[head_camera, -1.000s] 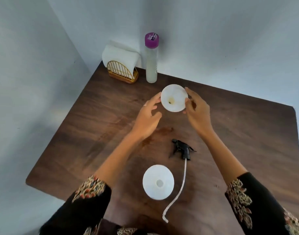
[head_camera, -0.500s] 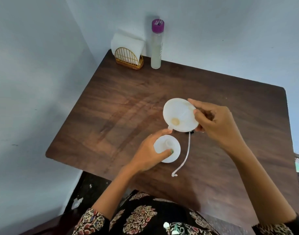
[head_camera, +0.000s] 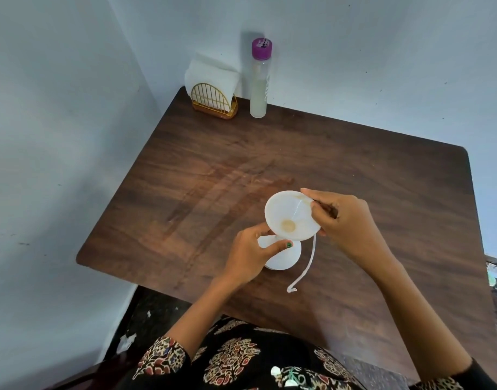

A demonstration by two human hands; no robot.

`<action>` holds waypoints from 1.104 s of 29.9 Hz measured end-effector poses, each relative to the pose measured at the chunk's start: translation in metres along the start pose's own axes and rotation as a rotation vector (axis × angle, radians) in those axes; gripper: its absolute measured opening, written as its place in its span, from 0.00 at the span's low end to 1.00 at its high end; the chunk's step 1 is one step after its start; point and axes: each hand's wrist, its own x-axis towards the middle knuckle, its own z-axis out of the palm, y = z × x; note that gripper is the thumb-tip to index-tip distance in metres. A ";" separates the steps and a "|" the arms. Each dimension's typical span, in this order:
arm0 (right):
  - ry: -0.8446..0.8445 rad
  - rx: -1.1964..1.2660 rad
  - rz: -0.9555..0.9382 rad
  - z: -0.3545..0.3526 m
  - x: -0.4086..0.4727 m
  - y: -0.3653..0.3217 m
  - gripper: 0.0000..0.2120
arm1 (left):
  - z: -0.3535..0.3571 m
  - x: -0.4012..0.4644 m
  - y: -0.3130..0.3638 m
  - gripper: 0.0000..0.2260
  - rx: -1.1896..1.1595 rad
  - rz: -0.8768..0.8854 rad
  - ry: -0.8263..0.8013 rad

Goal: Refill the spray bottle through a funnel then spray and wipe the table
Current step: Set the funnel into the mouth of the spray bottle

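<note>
A white funnel [head_camera: 290, 213] is tilted just above the open white spray bottle [head_camera: 286, 256], which stands near the table's front. My right hand [head_camera: 341, 220] pinches the funnel's right rim. My left hand [head_camera: 248, 253] grips the bottle near its neck, thumb and fingers curled round it. The spray head is hidden behind the funnel and my right hand; only its white dip tube [head_camera: 306, 266] trails over the table to the right of the bottle. A tall clear refill bottle [head_camera: 259, 80] with a purple cap stands at the back, holding pale liquid.
A gold wire holder with white napkins [head_camera: 213, 90] sits in the back left corner beside the refill bottle. The brown wooden table [head_camera: 202, 178] stands against blue walls at the left and back. Faint streaks mark its middle.
My right hand brought the funnel from the table's back to just over the spray bottle. My left hand let go of the funnel and took hold of the bottle.
</note>
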 end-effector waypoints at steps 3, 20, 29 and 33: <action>-0.025 -0.062 -0.027 0.001 0.000 -0.001 0.15 | 0.000 0.000 0.000 0.16 -0.009 -0.009 0.020; -0.278 -0.110 0.068 0.003 0.000 0.009 0.25 | -0.001 0.004 -0.014 0.23 0.032 -0.001 -0.074; -0.201 0.021 0.074 -0.007 0.010 0.010 0.29 | -0.039 0.020 -0.013 0.26 0.246 0.048 -0.256; 0.148 0.032 -0.010 -0.022 0.028 0.008 0.11 | -0.063 0.042 0.003 0.25 0.070 0.026 -0.021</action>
